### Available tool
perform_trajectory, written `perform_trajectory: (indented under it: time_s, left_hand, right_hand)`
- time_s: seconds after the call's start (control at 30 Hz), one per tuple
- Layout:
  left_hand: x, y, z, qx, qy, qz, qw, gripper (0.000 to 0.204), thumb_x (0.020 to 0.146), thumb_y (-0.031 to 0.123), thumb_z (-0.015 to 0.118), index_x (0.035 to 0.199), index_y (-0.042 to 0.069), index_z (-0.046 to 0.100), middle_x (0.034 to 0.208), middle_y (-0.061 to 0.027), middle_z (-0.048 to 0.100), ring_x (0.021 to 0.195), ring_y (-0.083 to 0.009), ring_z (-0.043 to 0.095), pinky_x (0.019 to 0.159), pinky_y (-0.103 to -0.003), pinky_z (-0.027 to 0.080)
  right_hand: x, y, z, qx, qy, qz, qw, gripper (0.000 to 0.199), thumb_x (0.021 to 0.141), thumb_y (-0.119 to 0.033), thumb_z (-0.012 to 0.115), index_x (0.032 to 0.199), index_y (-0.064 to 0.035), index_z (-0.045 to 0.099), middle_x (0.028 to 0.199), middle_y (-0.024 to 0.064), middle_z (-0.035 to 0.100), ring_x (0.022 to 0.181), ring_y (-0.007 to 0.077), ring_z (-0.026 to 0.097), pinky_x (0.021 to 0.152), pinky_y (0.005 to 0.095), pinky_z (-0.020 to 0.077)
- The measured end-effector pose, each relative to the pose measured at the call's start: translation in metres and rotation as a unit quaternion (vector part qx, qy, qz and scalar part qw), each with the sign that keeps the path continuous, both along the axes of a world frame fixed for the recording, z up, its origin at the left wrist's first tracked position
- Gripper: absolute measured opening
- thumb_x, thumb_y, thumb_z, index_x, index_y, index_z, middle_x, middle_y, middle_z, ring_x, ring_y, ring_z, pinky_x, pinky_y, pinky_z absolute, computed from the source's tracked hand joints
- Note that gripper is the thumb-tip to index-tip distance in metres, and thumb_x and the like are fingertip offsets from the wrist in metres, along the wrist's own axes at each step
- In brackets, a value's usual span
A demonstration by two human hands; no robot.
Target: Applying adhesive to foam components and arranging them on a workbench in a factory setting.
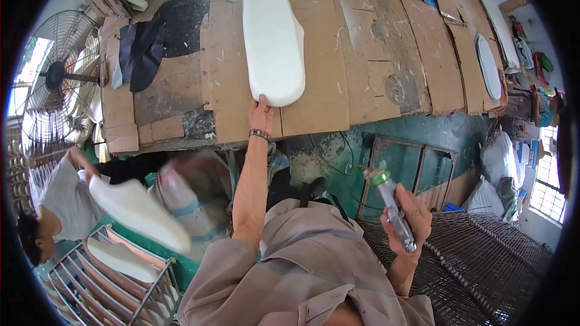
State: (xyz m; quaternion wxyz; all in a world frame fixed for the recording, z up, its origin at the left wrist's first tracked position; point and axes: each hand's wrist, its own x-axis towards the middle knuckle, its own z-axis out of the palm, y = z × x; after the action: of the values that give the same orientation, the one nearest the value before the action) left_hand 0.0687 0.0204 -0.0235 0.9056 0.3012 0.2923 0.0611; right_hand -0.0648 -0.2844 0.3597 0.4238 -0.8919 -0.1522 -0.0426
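A long white foam seat pad, rounded at both ends, lies lengthwise on the cardboard-covered table. My left hand grips its near end, fingertips on the edge. A dark bracelet circles that wrist. Off to the right, below the table edge, my right hand is closed around a silver spray gun with a green ring near its top. The gun is apart from the pad, and my palm hides part of its handle. Pale haze hangs around the pad's far end.
At the left a co-worker holds another white pad, blurred, above a metal rack of pads. Black sheet material and a fan are farther back. A woven-strap surface spreads at lower right.
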Motion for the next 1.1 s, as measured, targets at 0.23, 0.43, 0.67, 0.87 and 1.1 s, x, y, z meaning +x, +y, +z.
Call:
perform_trajectory:
  time_s: [0.23,0.43,0.67,0.87,1.1]
  left_hand:
    - [-0.010,-0.003,-0.008,-0.009,0.001,0.012,1.000,0.027,0.101,0.021,0.057,0.121,0.004,0.054,0.112,-0.0077,0.065,0.100,-0.0210,0.065,0.089,-0.041,0.056]
    - [-0.015,-0.005,-0.008,-0.001,-0.004,0.006,1.000,0.031,0.103,0.013,0.050,0.130,-0.002,0.049,0.119,-0.0139,0.062,0.105,-0.0282,0.066,0.093,-0.047,0.057]
    - [-0.014,-0.006,-0.008,0.011,0.004,0.010,1.000,0.031,0.102,0.007,0.048,0.132,-0.004,0.048,0.122,-0.0162,0.060,0.110,-0.0323,0.064,0.096,-0.051,0.056]
    - [-0.017,-0.003,-0.015,0.018,-0.018,0.016,1.000,0.033,0.101,0.002,0.045,0.133,-0.005,0.047,0.124,-0.0181,0.059,0.110,-0.0342,0.064,0.096,-0.052,0.056]
    - [-0.017,-0.002,-0.014,0.015,-0.001,0.002,1.000,0.032,0.103,0.004,0.041,0.133,-0.003,0.048,0.124,-0.0168,0.061,0.113,-0.0325,0.062,0.104,-0.052,0.051]
  right_hand:
    - [-0.018,-0.021,0.001,-0.013,0.030,0.010,0.999,0.050,0.082,-0.016,0.075,0.123,0.0076,0.062,0.091,0.0170,0.069,0.073,0.0229,0.067,0.070,0.0310,0.0523]
    - [-0.030,-0.036,0.003,-0.005,0.049,0.059,0.997,0.052,0.080,-0.016,0.075,0.125,0.0061,0.062,0.087,0.0152,0.066,0.073,0.0224,0.064,0.068,0.0301,0.0501]
    - [-0.051,-0.045,0.001,0.009,0.064,0.000,0.998,0.048,0.077,-0.010,0.076,0.120,0.0071,0.064,0.088,0.0152,0.067,0.071,0.0216,0.063,0.067,0.0294,0.0493]
    - [-0.066,-0.058,0.000,0.033,0.100,0.054,0.993,0.054,0.073,-0.013,0.077,0.121,0.0070,0.064,0.086,0.0164,0.066,0.070,0.0227,0.063,0.066,0.0293,0.0484]
    - [-0.078,-0.065,-0.001,0.032,0.114,0.040,0.992,0.053,0.074,-0.016,0.077,0.121,0.0062,0.065,0.085,0.0153,0.065,0.068,0.0217,0.062,0.064,0.0289,0.0470]
